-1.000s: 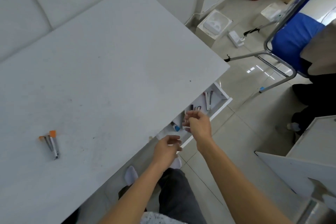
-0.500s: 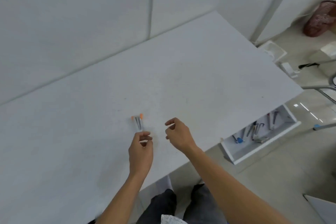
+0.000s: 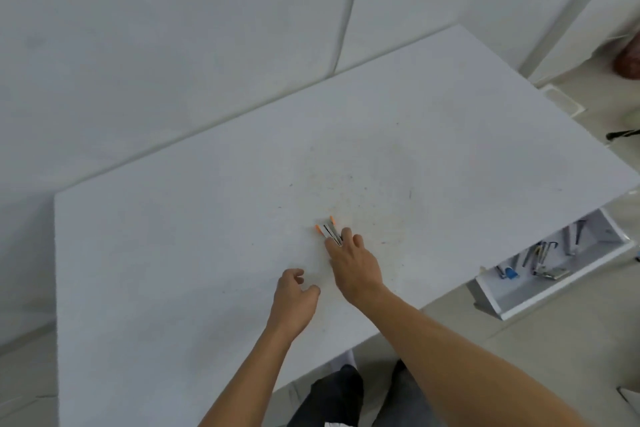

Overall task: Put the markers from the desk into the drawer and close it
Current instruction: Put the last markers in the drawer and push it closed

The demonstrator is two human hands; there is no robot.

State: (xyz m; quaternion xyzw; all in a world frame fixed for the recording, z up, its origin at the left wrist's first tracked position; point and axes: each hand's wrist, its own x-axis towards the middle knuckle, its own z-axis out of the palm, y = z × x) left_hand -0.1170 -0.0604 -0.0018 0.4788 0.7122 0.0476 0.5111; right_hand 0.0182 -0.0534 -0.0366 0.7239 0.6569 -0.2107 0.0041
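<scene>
1. Right hand (image 3: 353, 262): reaches forward over the desk (image 3: 173, 253), fingers extended and lying on the near ends of the markers (image 3: 329, 229). Whether the fingers press down or pinch cannot be told; the thumb is hidden beneath the hand.
2. Markers: two, orange-capped, side by side on the desk just beyond the right fingertips. Only the capped far ends and part of the barrels show; the near ends are covered by the fingers.
3. Left hand (image 3: 294, 302): just to the near left of the right hand, above the desk, fingers loosely curled, holding nothing visible. Contact with the surface cannot be told.
4. Drawer (image 3: 550, 288): pulled open, well to the right of the right hand and below the desk edge. It holds several slim items, one with a blue part; they are blurred and cannot be identified individually.
5. Desk: white, with faint scuffs and an orange-tinted smudge beyond the markers. Its right corner is cut off by the frame.
6. Room: pale wall panels (image 3: 173, 45) behind the desk, light tiled floor (image 3: 519, 340) to the right. A reddish object (image 3: 628, 62) at the right edge is cut off and indistinct.
</scene>
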